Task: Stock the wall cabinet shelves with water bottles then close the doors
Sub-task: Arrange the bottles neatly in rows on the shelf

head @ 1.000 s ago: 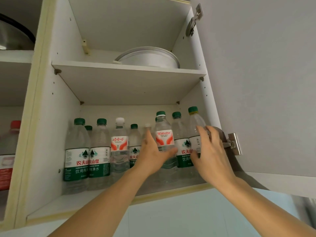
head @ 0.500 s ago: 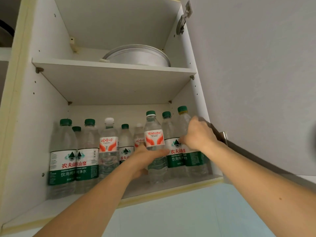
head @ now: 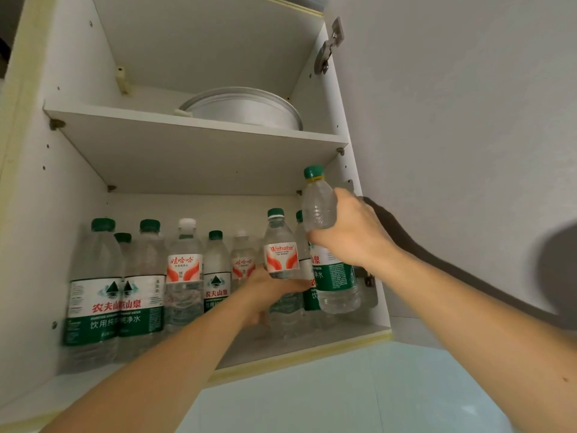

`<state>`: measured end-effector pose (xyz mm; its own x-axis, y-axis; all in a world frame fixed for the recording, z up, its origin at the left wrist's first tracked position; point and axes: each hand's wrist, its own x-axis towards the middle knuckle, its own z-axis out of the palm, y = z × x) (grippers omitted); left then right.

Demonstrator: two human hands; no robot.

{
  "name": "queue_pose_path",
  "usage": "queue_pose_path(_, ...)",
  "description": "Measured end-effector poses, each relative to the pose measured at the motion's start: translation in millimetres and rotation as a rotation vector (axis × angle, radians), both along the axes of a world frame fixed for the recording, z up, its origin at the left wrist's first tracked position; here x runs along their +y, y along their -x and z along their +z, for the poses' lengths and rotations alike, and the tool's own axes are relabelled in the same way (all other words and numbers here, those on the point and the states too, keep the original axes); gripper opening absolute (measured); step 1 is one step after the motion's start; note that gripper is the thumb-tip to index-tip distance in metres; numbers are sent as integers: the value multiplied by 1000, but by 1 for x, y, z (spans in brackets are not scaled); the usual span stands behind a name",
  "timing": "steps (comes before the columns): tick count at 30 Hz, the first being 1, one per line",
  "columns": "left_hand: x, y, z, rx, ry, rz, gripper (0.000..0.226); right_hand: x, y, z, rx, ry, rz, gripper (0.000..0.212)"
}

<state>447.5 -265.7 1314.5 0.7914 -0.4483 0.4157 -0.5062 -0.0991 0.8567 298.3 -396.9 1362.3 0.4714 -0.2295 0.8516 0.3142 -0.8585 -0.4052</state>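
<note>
The wall cabinet's lower shelf (head: 299,348) holds several water bottles with green or white caps. My right hand (head: 351,232) grips a green-capped, green-labelled bottle (head: 334,276) around its upper body and holds it lifted above the shelf at the right end. My left hand (head: 268,292) is wrapped around the lower half of a Wahaha bottle (head: 279,257) with a red-and-white label, standing on the shelf just left of the lifted one. More bottles (head: 103,295) stand in rows to the left.
The upper shelf (head: 193,123) carries a round metal pan (head: 246,109) at the back. The right cabinet door (head: 468,120) stands open beside my right arm, its hinges (head: 327,48) on the cabinet's right wall. Pale tiled wall lies below the cabinet.
My right hand has lifted the green-labelled bottle off the shelf, raising it above its neighbours. My left hand stays on the Wahaha bottle. The camera has tilted slightly.
</note>
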Motion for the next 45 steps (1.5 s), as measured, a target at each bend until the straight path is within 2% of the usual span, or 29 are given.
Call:
queue_pose_path(2,-6,1,1,0,-14,-26,47,-5,2,-2,-21,-17,17,50)
queue_pose_path(5,-20,3,1,7,-27,-68,62,-14,6,-6,-37,-29,46,45)
queue_pose_path(9,-33,4,2,19,-73,-68,56,-23,13,-10,-13,-56,112,53)
queue_pose_path(16,-28,-2,2,79,-71,-125,70,-29,28,-8,26,-77,121,60)
queue_pose_path(20,-27,-2,2,92,-71,-139,66,-29,34,-5,45,-85,116,59)
queue_pose_path(23,-28,-1,5,41,-22,-92,63,-29,36,-6,62,-86,109,58)
queue_pose_path(26,-24,-1,13,-94,-17,2,66,-30,35,-8,70,-101,117,59)
queue_pose_path(38,55,7,23,-172,-136,102,45,-3,-8,-30,113,-219,352,47)
queue_pose_path(42,75,10,21,-208,-164,205,47,12,-31,-35,100,-239,378,63)
queue_pose_path(45,83,12,22,-234,-187,283,38,20,-45,-39,115,-218,386,71)
